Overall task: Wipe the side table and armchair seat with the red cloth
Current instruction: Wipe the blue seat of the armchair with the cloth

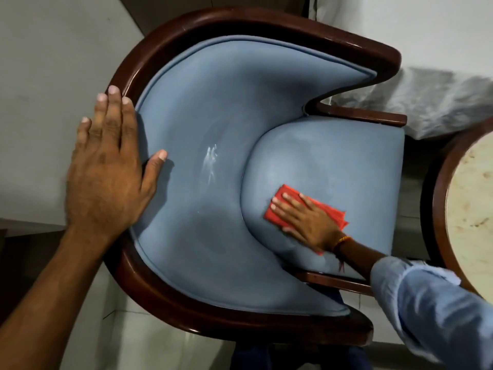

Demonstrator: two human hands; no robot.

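Observation:
A blue upholstered armchair with a dark wooden frame (pixel 165 36) fills the view from above. Its seat cushion (pixel 333 166) lies at the right. The red cloth (pixel 286 194) lies flat on the seat's near left part. My right hand (pixel 304 220) presses flat on the cloth, fingers spread. My left hand (pixel 109 166) rests open on the curved backrest rim at the left, thumb on the blue padding. The round side table (pixel 469 198), with a pale stone top and wooden rim, shows at the right edge.
A white scuff mark (pixel 210 161) shows on the inner backrest. A grey-white crumpled cover (pixel 437 102) lies beyond the chair at the upper right. Pale floor tiles (pixel 128 329) surround the chair, with a wall at the left.

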